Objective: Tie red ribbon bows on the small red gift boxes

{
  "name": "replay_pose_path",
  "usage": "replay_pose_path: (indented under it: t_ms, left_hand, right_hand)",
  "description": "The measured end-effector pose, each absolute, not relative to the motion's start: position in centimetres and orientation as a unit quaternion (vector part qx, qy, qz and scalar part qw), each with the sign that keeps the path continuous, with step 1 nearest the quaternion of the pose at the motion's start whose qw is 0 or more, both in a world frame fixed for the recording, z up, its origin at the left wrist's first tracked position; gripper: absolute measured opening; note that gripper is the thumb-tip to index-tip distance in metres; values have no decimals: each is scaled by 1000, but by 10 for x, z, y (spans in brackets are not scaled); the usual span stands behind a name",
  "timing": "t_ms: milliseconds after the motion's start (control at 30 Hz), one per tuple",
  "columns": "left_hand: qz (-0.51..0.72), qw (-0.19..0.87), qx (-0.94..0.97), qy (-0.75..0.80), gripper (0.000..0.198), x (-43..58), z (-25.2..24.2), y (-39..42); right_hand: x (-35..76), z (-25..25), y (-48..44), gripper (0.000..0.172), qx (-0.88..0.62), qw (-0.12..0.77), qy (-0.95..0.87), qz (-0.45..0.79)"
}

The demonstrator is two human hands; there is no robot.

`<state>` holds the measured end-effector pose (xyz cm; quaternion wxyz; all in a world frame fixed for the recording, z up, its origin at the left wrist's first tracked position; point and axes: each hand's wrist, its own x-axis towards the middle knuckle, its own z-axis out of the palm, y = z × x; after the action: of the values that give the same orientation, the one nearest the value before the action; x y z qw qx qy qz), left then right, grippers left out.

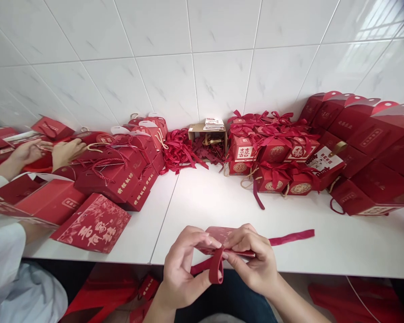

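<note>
Near the table's front edge, my left hand [185,264] pinches a dark red ribbon [216,268] that stands up in a loop. From the other side my right hand [254,253] grips the same ribbon where the loop meets a red printed gift box [217,233]. One ribbon tail stretches out to the right over the white table. Most of the box is hidden behind my fingers, so its full shape does not show.
Several small ribboned boxes [276,152] are stacked at the back, beside a tall pile of red boxes [373,143]. Loose ribbons [182,150] lie next to a cardboard box [207,127]. On the left, a co-worker's hands [67,152] are among more red boxes [104,175].
</note>
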<state>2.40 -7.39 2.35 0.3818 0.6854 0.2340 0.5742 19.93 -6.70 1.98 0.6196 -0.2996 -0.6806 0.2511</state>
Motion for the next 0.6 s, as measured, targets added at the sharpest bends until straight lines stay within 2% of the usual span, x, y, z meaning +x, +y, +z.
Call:
replay_pose_path:
  t_ms: [233,467,533,600]
  left_hand:
    - [606,457,561,331,51,30,34,-81]
    - [574,499,558,332,68,37,37,-71]
    - [572,483,589,304,57,40,33,-58]
    - [570,435,644,266,32,44,27,-45]
  right_hand:
    - [196,17,-69,28,-298,607,-676,293]
    - [200,10,-70,31,-327,633,-626,317]
    - [204,5,-65,29,-351,635,-604,332]
    - [209,1,-58,26,-378,634,-572,357]
